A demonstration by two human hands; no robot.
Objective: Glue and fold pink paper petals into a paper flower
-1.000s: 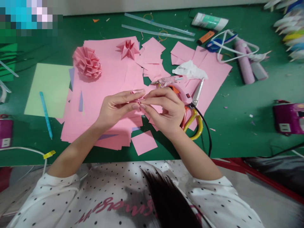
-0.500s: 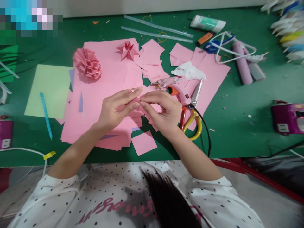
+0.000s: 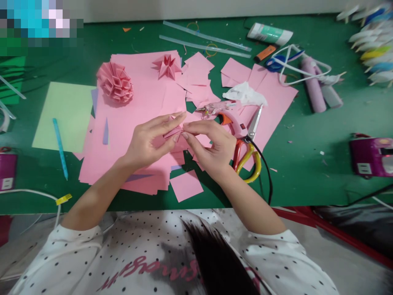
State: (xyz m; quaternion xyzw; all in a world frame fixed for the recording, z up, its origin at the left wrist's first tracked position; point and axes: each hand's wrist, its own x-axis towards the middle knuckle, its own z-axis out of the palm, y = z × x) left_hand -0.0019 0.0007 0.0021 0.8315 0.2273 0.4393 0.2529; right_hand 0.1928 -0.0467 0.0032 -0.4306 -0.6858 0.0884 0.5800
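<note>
Above the pink sheets point(image 3: 138, 106), both hands pinched one small folded paper piece point(image 3: 172, 132).
The left hand point(image 3: 147, 141) steadied it; the right hand point(image 3: 211, 145) seemingly pressed a crease, best done firmly at the fingertips.

Layout of the table, placed from the spread of paper sheets point(image 3: 144, 98)

Above the near middle of the paper sheets, the left hand point(image 3: 147, 141) and right hand point(image 3: 211, 147) meet fingertip to fingertip around a small folded piece point(image 3: 172, 131). On the sheets' far left corner sits a folded ball point(image 3: 115, 82), and a folded star point(image 3: 167, 66) lies on their far edge, to the right of the ball. Left of the sheets lies a single sheet point(image 3: 63, 114) with a pen point(image 3: 59, 147) across its near edge. On the sheets' right part rest a glue gun point(image 3: 224, 114) and scissors point(image 3: 250, 143), just right of the right hand. Behind the sheets lie two glue sticks point(image 3: 205, 41), and further right a tube point(image 3: 269, 33).
</note>
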